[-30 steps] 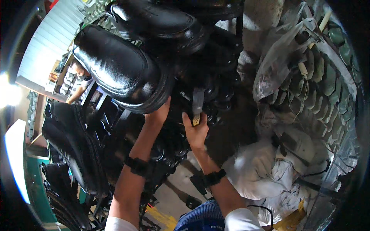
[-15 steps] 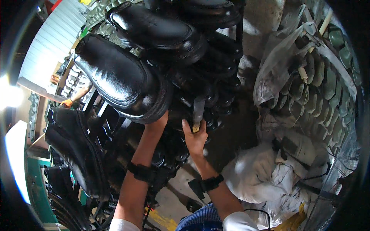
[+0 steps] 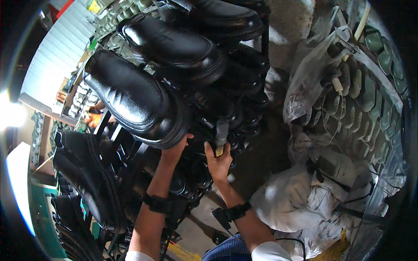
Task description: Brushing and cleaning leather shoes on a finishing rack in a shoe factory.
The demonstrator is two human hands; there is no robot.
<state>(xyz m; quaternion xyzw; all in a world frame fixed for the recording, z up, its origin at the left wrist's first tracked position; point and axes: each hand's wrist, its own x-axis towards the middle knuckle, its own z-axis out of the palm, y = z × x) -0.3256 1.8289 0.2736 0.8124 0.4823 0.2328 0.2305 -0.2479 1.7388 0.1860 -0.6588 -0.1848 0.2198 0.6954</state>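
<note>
A shiny black shoe stands large in front of me, its toe pointing down to the right. My left hand is just below that toe; one fingertip shows past its edge, and the other fingers are hidden. My right hand is closed round the short yellowish handle of a flat, grey-bladed tool. Its blade points up and away from me, in front of dark shoes on the lower rack. I cannot tell whether the blade touches one of them.
More black shoes sit on the rack above, with another pair at left. White sacks lie at right, below stacked greyish-green foot-shaped pieces and a clear plastic sheet. Beyond the rack shows another person's orange-gloved hand.
Both my hands have come slightly lower and nearer in the picture. The tool has moved with my right hand, and a fingertip of my left hand now shows past the shoe toe.
</note>
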